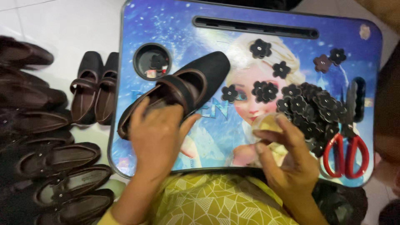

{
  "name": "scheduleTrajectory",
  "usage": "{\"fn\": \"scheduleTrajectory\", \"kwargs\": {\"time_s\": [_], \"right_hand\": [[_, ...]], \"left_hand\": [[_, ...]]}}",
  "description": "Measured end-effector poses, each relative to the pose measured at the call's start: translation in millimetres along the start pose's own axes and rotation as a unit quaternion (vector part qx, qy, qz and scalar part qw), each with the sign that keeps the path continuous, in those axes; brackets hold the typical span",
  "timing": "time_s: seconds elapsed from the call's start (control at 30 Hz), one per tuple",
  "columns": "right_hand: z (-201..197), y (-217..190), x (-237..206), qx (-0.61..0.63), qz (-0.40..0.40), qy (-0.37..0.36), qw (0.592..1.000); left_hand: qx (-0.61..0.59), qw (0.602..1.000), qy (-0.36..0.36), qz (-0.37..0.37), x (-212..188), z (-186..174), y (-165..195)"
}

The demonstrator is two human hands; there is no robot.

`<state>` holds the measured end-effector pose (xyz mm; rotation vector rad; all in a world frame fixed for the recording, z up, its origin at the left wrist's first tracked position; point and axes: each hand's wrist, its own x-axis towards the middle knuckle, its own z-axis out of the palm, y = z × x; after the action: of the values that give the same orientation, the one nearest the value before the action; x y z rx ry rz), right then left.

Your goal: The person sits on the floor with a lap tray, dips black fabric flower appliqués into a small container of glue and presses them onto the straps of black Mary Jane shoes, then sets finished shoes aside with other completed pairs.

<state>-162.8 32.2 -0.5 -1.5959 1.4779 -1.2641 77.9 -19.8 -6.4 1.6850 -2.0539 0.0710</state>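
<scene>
My left hand (pixel 156 137) grips the heel end of a dark brown strapped shoe (pixel 200 77) that lies on a blue printed lap tray (pixel 166 25), toe pointing up and right. My right hand (pixel 287 158) holds a small round clear container with a yellowish top (pixel 266 124) near the tray's front edge. A heap of dark fabric flowers (pixel 312 110) sits just right of that hand, and single flowers (pixel 261 48) are scattered toward the tray's back.
Red-handled scissors (pixel 346 152) lie at the tray's right front. A round cup recess (pixel 152 61) holds small items. A pair of brown shoes (pixel 93 87) and a row of several more (pixel 50 158) lie on the white floor at left.
</scene>
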Motion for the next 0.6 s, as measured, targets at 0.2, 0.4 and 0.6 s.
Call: {"fn": "scheduleTrajectory", "kwargs": {"time_s": [0.2,0.4,0.6], "right_hand": [[-49.5,13.7,6.2,-0.267,-0.063,0.041,0.961],[-61.2,24.7,-4.7,-0.300,-0.056,-0.023,0.952],[-65.6,30.4,-2.8,-0.287,-0.067,-0.022,0.955]], "left_hand": [[-0.031,0.989,0.027,0.141,46.9,-28.0,-4.4],[0.035,0.954,-0.160,0.250,91.7,0.6,-12.7],[-0.268,0.950,-0.132,-0.096,86.5,-2.0,-38.6]]}}
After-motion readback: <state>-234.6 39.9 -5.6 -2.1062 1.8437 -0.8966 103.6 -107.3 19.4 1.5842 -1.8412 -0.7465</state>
